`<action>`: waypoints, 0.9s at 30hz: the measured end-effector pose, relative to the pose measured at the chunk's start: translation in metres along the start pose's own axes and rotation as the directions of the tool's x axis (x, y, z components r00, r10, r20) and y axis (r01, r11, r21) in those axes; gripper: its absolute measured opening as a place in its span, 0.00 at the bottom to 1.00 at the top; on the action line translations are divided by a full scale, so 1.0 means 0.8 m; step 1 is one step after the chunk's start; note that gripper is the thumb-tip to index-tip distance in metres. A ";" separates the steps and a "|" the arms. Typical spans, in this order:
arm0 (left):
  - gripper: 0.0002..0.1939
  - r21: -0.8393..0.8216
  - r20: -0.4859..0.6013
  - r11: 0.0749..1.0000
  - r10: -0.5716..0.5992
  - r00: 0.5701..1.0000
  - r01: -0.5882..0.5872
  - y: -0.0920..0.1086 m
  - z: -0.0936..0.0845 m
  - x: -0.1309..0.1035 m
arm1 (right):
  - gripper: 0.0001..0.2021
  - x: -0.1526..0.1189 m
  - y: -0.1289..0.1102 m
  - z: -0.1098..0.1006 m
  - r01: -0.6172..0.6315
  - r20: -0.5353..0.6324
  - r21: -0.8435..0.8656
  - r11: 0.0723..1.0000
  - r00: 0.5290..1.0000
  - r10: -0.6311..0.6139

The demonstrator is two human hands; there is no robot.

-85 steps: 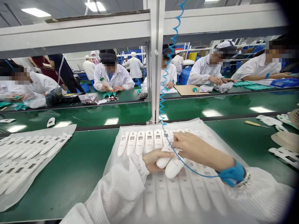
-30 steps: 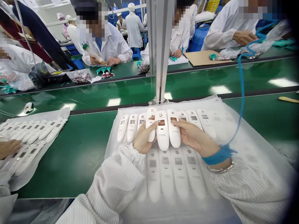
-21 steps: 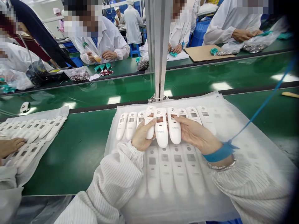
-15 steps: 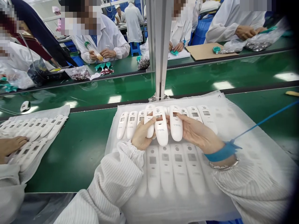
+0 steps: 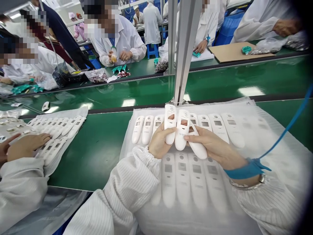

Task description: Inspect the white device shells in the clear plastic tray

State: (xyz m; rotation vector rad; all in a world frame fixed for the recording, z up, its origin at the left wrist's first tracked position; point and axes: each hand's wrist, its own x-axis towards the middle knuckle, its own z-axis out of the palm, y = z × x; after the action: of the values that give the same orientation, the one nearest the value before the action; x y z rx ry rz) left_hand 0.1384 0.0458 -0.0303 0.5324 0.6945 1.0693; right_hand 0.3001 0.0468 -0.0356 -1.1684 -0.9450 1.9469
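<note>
Both hands grip white plastic shells above a foam sheet point(image 5: 269, 140) on the green bench point(image 5: 97, 153): the left hand point(image 5: 160, 145) closes on one upright shell point(image 5: 170, 122), while the right hand point(image 5: 215, 147) holds a tilted shell point(image 5: 199, 148), a third shell point(image 5: 181, 135) between them. A row of shells point(image 5: 215, 124) lies just beyond the fingers, a blue wrist strap point(image 5: 246, 169) circles the right wrist, and a co-worker's hand point(image 5: 25, 147) rests on a neighbouring sheet at far left.
</note>
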 end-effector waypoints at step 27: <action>0.16 -0.031 0.116 0.997 0.072 0.991 -0.069 0.000 0.001 0.001 | 0.23 -0.001 0.006 0.002 0.267 -0.122 -0.135 0.954 0.951 -0.284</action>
State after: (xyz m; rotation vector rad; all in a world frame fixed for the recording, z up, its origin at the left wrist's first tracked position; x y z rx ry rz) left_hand 0.1398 0.0466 -0.0301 0.5951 0.5615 1.1028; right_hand 0.2983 0.0435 -0.0388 -1.1523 -1.0954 1.5853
